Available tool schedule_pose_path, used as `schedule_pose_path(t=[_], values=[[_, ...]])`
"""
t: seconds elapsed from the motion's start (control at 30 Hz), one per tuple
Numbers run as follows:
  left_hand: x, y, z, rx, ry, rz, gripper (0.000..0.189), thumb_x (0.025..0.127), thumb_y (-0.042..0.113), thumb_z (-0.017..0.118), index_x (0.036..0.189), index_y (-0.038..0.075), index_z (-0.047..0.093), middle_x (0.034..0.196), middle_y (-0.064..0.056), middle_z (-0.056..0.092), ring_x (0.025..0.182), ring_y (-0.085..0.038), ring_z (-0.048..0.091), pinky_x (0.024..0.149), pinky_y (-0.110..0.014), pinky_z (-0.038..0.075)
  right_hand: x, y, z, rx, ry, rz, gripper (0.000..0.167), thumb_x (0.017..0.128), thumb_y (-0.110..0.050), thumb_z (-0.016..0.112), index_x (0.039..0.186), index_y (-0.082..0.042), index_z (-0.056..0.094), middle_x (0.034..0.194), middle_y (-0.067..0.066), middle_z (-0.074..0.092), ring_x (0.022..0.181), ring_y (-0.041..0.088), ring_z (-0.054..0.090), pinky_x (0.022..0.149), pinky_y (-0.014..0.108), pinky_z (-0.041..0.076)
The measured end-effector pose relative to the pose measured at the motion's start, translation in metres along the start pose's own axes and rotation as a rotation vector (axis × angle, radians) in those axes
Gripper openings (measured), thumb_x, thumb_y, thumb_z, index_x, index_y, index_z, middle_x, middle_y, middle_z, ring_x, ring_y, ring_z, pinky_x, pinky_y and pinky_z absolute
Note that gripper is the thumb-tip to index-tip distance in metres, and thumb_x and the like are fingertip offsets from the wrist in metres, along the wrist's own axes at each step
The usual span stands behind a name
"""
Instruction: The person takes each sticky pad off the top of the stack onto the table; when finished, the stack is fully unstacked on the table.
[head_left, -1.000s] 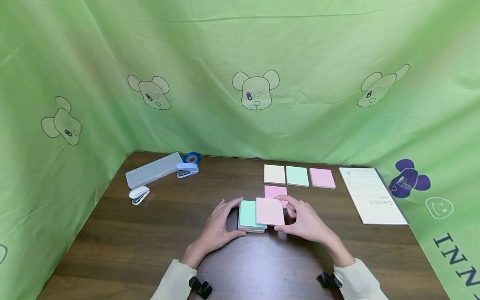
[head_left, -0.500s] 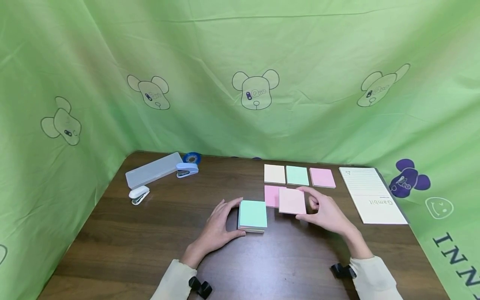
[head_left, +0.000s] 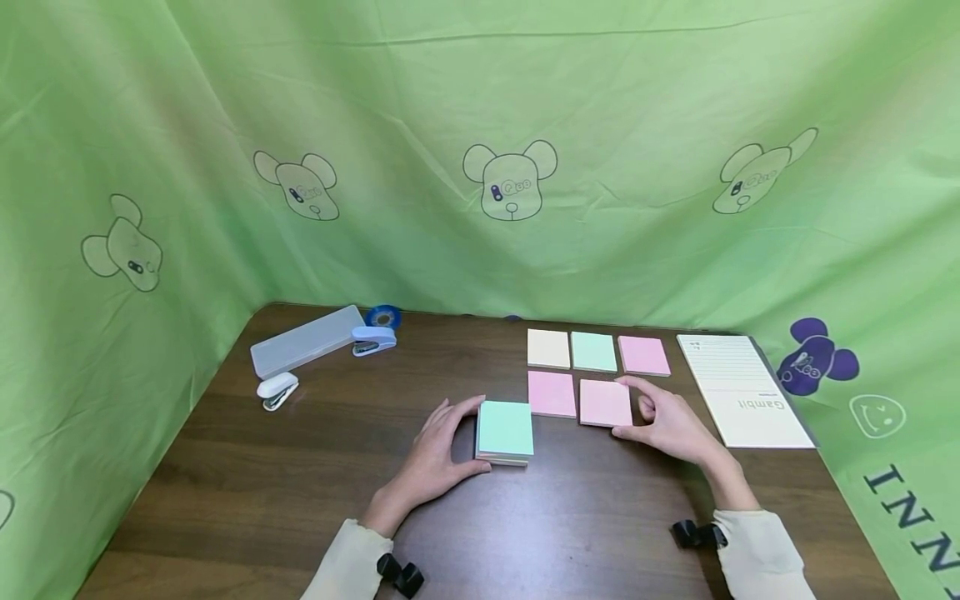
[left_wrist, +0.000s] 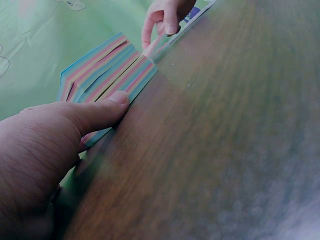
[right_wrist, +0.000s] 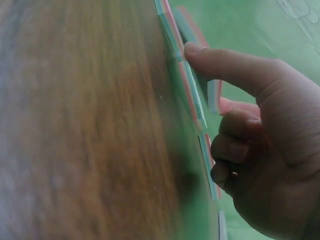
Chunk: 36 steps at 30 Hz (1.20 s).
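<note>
One mint-topped stack (head_left: 505,427) is standing on the surface (head_left: 300,483) in the grip of your left hand (head_left: 431,468), whose thumb is touching its side. To that stack's right, your right hand (head_left: 667,422) is pinching a pale pink pad (head_left: 603,404) at its right side. A deeper pink pad (head_left: 552,394) is lying just past the stack's far right corner, and a white stapler (head_left: 277,387) is resting well to its left.

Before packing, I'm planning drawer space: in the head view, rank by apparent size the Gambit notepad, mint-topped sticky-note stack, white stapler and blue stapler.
1. Gambit notepad
2. Mint-topped sticky-note stack
3. White stapler and blue stapler: too alike to rank
</note>
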<state>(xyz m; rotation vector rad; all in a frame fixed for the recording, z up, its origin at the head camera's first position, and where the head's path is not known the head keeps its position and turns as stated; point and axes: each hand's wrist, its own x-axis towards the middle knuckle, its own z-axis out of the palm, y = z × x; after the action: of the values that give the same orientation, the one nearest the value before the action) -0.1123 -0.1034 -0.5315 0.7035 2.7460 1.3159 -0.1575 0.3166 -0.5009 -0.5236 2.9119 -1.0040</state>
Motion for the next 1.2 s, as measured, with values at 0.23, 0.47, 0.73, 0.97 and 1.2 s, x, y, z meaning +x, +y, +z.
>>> schedule_pose_path(t=[0.23,0.47,0.73,0.97,1.2], values=[[-0.0006,0.0003,-0.0007,-0.007,0.0,0.0,0.1,0.087,0.027,0.099,0.17,0.02,0.042,0.158,-0.001,0.062,0.154,-0.023,0.05,0.139,-0.053,0.017,0.0006,0.0011,0.0029,-0.047,-0.003,0.005,0.087,0.081,-0.025,0.101,0.155,-0.009,0.058,0.077,-0.008,0.039,0.066,0.004,0.03,0.063,0.026,0.029],[-0.0006,-0.0001,-0.0002,-0.002,0.002,0.004,0.101,0.087,0.027,0.099,0.17,0.021,0.042,0.157,-0.001,0.062,0.153,-0.023,0.051,0.139,-0.054,0.018,0.0002,0.0007,0.0042,-0.065,0.026,0.023,0.077,0.082,-0.029,0.1,0.148,-0.011,0.065,0.075,-0.009,0.038,0.064,0.002,0.027,0.06,0.025,0.028],[-0.0005,-0.0009,0.0002,-0.005,0.003,0.012,0.101,0.087,0.027,0.099,0.17,0.02,0.042,0.157,-0.001,0.062,0.153,-0.023,0.051,0.139,-0.054,0.018,0.0004,0.0,0.007,-0.09,0.014,0.011,0.077,0.092,-0.031,0.092,0.157,-0.007,0.059,0.072,-0.013,0.031,0.063,0.002,0.022,0.059,0.026,0.023],[-0.0002,-0.0017,0.0007,-0.003,0.003,0.014,0.101,0.087,0.028,0.099,0.17,0.021,0.042,0.156,-0.001,0.063,0.152,-0.022,0.051,0.139,-0.054,0.018,-0.0006,-0.0014,0.0069,-0.099,0.011,0.011,0.076,0.093,-0.03,0.091,0.158,-0.007,0.058,0.071,-0.012,0.033,0.063,0.003,0.023,0.059,0.026,0.024],[-0.0008,-0.0041,0.0014,-0.005,0.007,0.025,0.102,0.087,0.028,0.099,0.171,0.022,0.041,0.156,0.0,0.062,0.152,-0.022,0.052,0.139,-0.053,0.017,-0.0005,-0.001,0.0071,-0.098,0.019,0.01,0.076,0.093,-0.029,0.091,0.158,-0.007,0.058,0.071,-0.013,0.032,0.064,0.002,0.022,0.061,0.026,0.025]])
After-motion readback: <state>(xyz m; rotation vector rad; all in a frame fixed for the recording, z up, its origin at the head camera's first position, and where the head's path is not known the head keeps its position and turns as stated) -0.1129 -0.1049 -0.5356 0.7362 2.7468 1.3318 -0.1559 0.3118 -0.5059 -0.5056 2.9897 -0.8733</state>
